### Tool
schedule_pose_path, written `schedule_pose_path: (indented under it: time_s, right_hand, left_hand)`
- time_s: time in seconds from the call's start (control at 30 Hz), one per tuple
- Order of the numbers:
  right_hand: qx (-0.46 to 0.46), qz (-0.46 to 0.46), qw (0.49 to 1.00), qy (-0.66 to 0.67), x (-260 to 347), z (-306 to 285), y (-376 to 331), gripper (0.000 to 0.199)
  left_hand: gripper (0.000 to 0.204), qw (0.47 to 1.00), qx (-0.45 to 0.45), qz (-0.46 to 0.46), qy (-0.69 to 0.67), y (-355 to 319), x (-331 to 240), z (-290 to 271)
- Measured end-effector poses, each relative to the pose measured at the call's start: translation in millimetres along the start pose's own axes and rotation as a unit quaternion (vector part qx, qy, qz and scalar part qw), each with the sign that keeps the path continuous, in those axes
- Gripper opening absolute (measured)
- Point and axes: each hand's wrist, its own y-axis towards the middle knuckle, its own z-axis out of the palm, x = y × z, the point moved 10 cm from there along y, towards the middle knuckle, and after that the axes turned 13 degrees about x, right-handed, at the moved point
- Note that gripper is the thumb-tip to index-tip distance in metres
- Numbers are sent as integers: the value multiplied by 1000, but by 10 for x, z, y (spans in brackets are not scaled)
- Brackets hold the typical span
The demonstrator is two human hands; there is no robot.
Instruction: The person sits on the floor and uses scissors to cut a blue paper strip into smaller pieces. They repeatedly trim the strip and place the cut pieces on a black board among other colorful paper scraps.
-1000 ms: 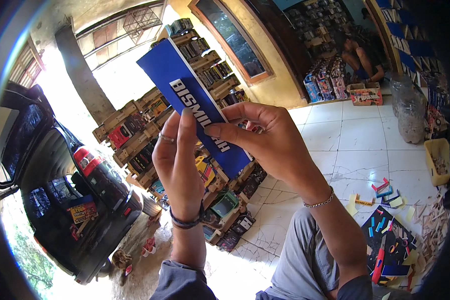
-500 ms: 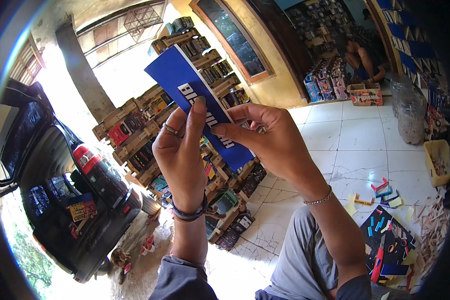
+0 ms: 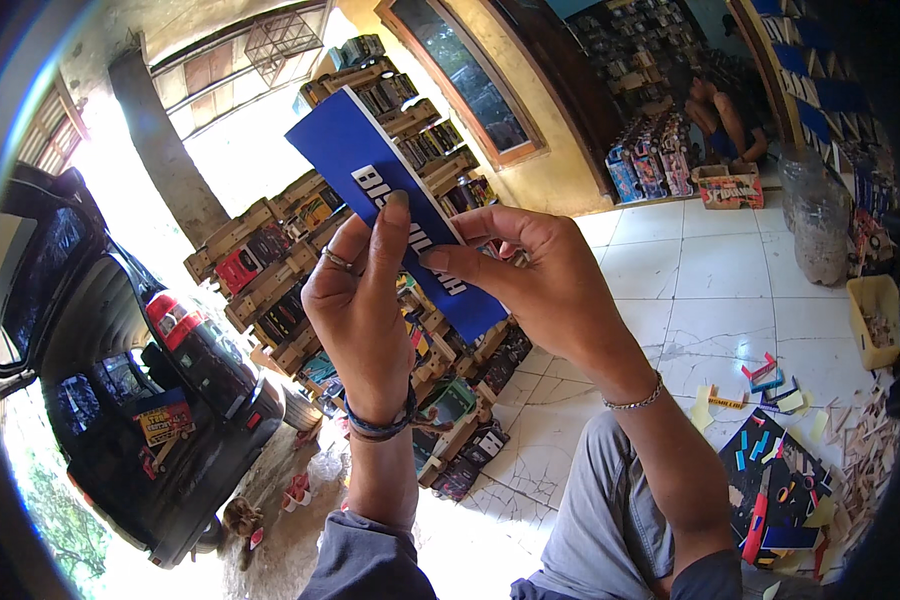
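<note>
I hold a long blue paper strip (image 3: 355, 155) with white lettering up in front of me, tilted from upper left to lower right. My left hand (image 3: 355, 300), with a ring and dark wrist bands, pinches its near edge with fingers raised. My right hand (image 3: 535, 280), wearing a thin bracelet, grips the strip's lower part from the right, thumb pressed on the lettering. My grey-trousered knee (image 3: 610, 500) shows below.
Wooden racks (image 3: 270, 270) stacked with small items stand behind the strip. A dark car (image 3: 140, 400) with its rear hatch up is at left. Paper scraps, wooden sticks and a black mat (image 3: 780, 480) lie on white tiles at right. Another person (image 3: 720, 115) sits far back.
The strip has slid lower and a little right between my hands. My left fingers have shifted up along its edge; my right hand keeps its grip.
</note>
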Motion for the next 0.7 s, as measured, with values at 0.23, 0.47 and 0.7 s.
schedule_pose_path:
  time_s: [0.23,0.47,0.7]
  right_hand:
    - [-2,-5,999,-47,28,-13,-6,21]
    - [-8,-13,999,-49,34,5,9,20]
    - [-3,-15,998,-59,31,24,14,21]
  left_hand:
    - [22,1000,-8,0,3,-3,24,-14]
    - [20,1000,-14,-4,18,-4,21,-39]
    - [20,1000,-10,2,11,-8,26,-42]
